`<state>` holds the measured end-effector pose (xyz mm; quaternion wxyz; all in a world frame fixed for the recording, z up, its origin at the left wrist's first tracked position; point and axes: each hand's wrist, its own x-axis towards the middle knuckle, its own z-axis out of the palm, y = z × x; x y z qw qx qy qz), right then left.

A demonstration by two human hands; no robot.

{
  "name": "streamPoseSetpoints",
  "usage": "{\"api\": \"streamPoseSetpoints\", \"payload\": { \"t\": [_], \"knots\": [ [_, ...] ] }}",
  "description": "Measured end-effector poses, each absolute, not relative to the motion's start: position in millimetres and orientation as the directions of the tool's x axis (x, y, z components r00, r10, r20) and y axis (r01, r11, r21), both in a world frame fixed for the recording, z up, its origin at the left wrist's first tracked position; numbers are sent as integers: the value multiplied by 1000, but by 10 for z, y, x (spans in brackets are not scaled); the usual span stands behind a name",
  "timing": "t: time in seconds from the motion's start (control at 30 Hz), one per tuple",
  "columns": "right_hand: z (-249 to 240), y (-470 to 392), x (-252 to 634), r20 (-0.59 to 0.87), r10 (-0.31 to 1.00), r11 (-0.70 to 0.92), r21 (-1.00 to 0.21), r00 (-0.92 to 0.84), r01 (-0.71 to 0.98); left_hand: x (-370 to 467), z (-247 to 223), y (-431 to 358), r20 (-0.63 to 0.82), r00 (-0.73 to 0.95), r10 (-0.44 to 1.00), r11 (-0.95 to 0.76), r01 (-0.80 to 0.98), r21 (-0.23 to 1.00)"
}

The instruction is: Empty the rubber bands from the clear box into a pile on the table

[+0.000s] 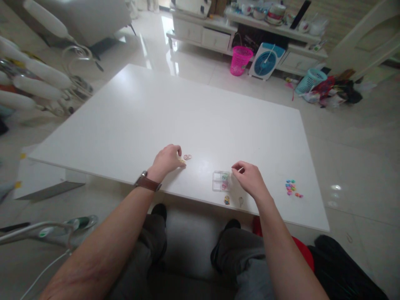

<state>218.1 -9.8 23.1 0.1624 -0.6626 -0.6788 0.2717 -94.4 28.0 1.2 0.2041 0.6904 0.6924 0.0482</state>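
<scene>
My left hand (168, 158) curls over the white table with thumb and fingers closed around small yellowish bands (182, 161), partly hidden by the fingers. Just beyond its fingertips lie a few thin reddish rings (187, 157). My right hand (249, 176) is held in a pinch close to the right side of a clear compartment box (216, 182); whatever sits between its fingertips is too small to make out. Green bits (224, 176) and pink bits (224, 185) lie in the box's right-hand compartments. Nearer the table edge are a yellow-and-blue cartoon figure (227, 200) and a small metallic piece (241, 201).
Colourful small pieces (290, 187) lie in a cluster at the right of the white table (200, 112). Across the floor stand a pink basket (240, 60), a blue-and-white fan (266, 61) and a low cabinet (215, 38). A white-cushioned metal chair (46, 79) is at left.
</scene>
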Motion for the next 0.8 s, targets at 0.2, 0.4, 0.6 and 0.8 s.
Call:
{"api": "streamPoseSetpoints", "payload": {
  "t": [0.2, 0.4, 0.6, 0.8],
  "knots": [
    [151, -166, 2132, -216, 959, 85, -404, -185, 911, -796, 74, 244, -110, 72, 991, -13, 888, 460],
    [106, -198, 2048, -263, 933, 181, -251, -247, 951, -714, -28, 255, -57, 117, 992, -70, 848, 525],
    [143, -207, 1873, -339, 928, 127, -100, -154, 987, -679, -106, 265, -49, 145, 988, -94, 829, 552],
    [168, -191, 1845, -379, 915, 82, -161, -138, 984, -672, -120, 260, -47, 165, 985, -109, 813, 573]
  ]
}}
